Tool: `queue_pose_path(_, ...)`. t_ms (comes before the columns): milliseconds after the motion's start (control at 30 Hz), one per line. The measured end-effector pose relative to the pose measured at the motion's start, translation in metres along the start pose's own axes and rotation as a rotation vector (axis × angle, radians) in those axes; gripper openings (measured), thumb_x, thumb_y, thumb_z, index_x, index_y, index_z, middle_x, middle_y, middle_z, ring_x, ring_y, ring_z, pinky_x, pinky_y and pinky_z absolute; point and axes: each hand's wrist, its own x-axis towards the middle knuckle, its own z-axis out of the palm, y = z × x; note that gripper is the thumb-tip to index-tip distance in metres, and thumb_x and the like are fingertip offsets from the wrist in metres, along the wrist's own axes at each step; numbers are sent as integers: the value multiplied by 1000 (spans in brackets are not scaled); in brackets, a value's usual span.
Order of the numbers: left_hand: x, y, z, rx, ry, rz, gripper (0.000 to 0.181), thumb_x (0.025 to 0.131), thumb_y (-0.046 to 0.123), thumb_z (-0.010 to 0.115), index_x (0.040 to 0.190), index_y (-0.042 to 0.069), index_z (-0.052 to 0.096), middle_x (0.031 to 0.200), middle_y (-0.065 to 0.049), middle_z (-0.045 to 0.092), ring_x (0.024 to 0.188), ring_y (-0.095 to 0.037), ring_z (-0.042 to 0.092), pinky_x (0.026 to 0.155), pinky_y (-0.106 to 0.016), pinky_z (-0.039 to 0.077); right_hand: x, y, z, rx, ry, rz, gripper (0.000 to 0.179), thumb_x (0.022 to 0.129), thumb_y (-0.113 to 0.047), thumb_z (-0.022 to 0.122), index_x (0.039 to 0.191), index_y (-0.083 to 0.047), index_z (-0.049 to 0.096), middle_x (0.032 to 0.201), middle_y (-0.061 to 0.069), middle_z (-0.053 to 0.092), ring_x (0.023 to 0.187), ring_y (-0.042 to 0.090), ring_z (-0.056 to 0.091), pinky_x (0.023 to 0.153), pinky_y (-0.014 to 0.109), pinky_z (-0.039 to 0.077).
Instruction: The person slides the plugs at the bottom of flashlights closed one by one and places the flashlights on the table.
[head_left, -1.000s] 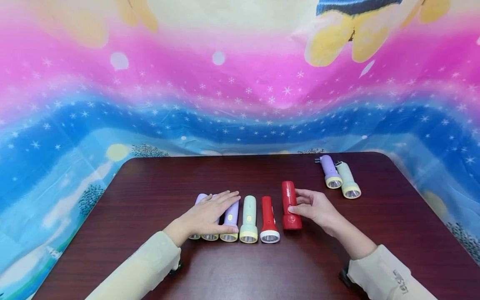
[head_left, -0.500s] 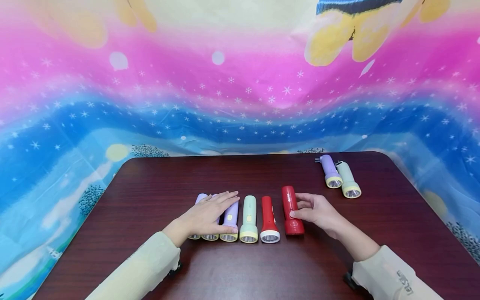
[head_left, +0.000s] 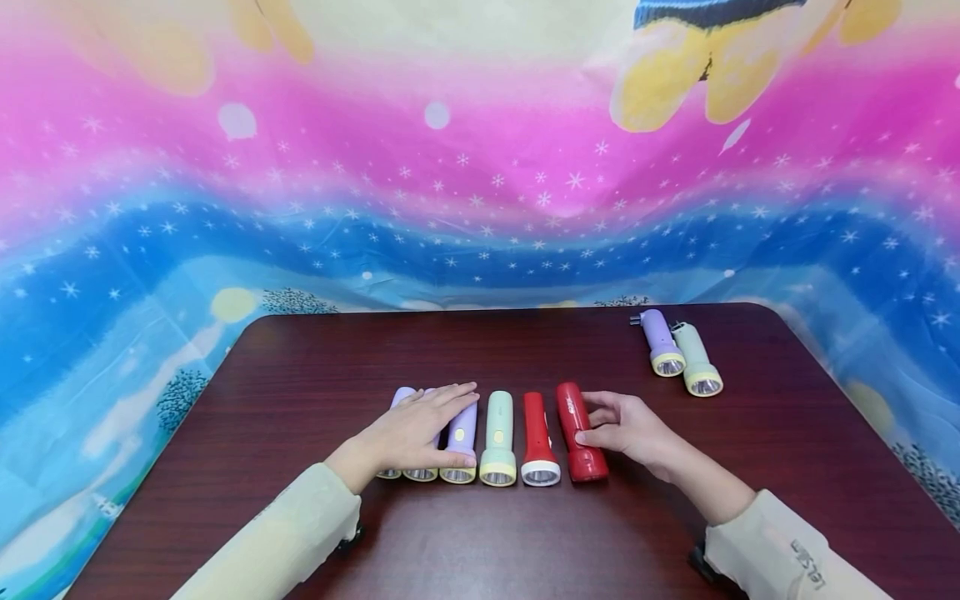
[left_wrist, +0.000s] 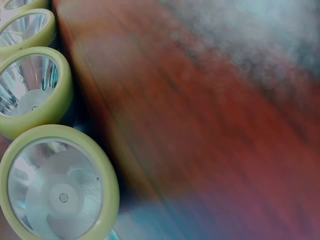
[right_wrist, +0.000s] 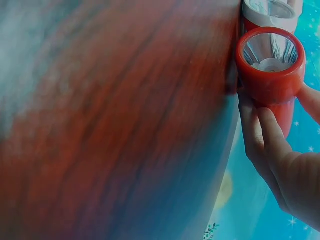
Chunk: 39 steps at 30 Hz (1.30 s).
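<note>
My right hand (head_left: 633, 429) grips a red flashlight (head_left: 572, 408), thumb on its near side and fingers behind. Its red-rimmed lens (right_wrist: 270, 52) shows in the right wrist view. Just left lies another red flashlight (head_left: 536, 425) with a white rim, then a mint green flashlight (head_left: 499, 417) with a yellow rim. Across several purple flashlights (head_left: 467, 421) at the row's left end rests my left hand (head_left: 408, 433), fingers straight and partly covering them. Yellow-rimmed lenses (left_wrist: 62, 185) line the left side of the left wrist view.
Farther back on the right of the dark wooden table (head_left: 450, 550) lie a purple flashlight (head_left: 660, 340) and a pale green flashlight (head_left: 697, 358), side by side, with plug prongs folded out. A colourful printed cloth (head_left: 480, 167) hangs behind the table.
My right hand has brought the red flashlight nearer to me, and its top now tilts left toward the white-rimmed red one. The left hand has stayed in place.
</note>
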Motion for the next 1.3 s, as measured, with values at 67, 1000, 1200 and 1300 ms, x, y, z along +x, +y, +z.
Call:
queue_pose_path(67, 0, 0, 0, -2, 2, 3, 97, 83, 77, 55, 157, 19, 31, 163, 4, 30, 150, -20, 32, 116, -59, 32, 1, 1, 0, 18, -8, -22, 77, 88, -13, 73, 150, 4, 32, 116, 21, 67, 97, 20, 65, 84, 37, 59)
queue_pose_path(1000, 0, 2, 0, -2, -3, 4, 98, 82, 78, 55, 157, 18, 32, 163, 3, 30, 149, -19, 33, 116, -60, 32, 12, 3, -6, 111, -83, -58, 80, 87, -4, 71, 151, -7, 23, 112, 23, 59, 88, 21, 67, 82, 38, 59)
queue_pose_path(1200, 1, 3, -1, 4, -5, 2, 98, 83, 77, 55, 157, 18, 32, 163, 3, 30, 149, -20, 34, 115, -60, 32, 13, 5, -7, 96, -66, -39, 80, 87, -7, 73, 150, -5, 24, 121, 26, 53, 88, 21, 67, 82, 39, 59)
queue_pose_path(1300, 1, 3, -1, 3, -2, 3, 98, 83, 77, 55, 157, 18, 32, 163, 2, 31, 149, -20, 34, 115, -61, 32, 15, 7, -8, 87, -54, -41, 79, 86, -8, 74, 149, -3, 25, 124, 27, 50, 88, 21, 66, 82, 38, 59)
